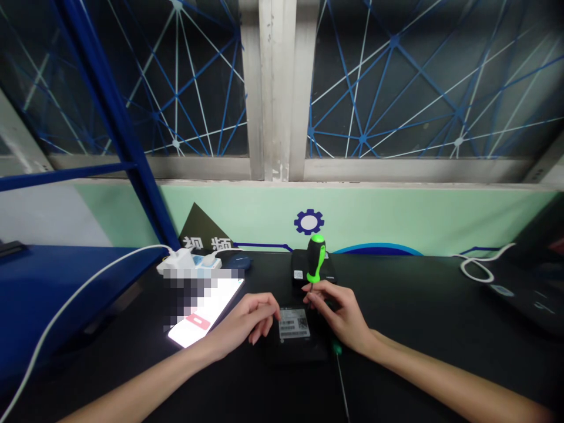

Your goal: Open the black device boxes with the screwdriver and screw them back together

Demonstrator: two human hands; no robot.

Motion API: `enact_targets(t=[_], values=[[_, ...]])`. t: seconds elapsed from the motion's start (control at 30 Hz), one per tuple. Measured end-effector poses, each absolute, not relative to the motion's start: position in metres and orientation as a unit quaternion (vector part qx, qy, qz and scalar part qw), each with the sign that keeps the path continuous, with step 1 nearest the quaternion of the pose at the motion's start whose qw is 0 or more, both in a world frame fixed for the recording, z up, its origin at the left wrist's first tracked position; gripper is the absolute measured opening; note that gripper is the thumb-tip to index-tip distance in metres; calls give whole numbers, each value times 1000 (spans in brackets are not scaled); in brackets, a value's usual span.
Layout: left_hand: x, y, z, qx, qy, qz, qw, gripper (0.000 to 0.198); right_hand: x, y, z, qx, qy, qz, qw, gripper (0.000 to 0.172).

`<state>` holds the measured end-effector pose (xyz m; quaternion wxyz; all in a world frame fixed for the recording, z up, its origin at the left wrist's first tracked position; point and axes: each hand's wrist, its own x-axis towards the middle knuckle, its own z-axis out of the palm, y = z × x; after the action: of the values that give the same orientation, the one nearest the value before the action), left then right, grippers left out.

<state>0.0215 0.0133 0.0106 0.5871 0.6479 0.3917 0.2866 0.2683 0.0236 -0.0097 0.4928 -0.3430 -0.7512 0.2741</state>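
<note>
A flat black box [304, 351] with a white barcode label lies on the dark table before me. At its left edge my left hand [258, 317] is closed, the fingers bent and their tips against the box. My right hand [341, 311] pinches the shaft of a screwdriver [316, 258] with a black and bright green handle. It stands nearly upright, handle up, above the upper right part of the box; its tip is hidden by my fingers. Below my right hand lies another screwdriver [343, 385], its green handle partly covered and its thin shaft pointing towards me.
Behind the screwdriver sits a second black box [299, 263]. To the left lies a phone [207, 317] with a bright screen, near a white power strip [202, 265] with plugs and a cable [66, 302]. A dark device [529, 305] and a white cord [478, 276] lie at right.
</note>
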Motion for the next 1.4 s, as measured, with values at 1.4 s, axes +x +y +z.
enact_targets(t=[1.4], values=[[21, 14, 10, 649, 385, 290, 589, 33, 269, 25, -14, -352, -742, 236, 520, 10]])
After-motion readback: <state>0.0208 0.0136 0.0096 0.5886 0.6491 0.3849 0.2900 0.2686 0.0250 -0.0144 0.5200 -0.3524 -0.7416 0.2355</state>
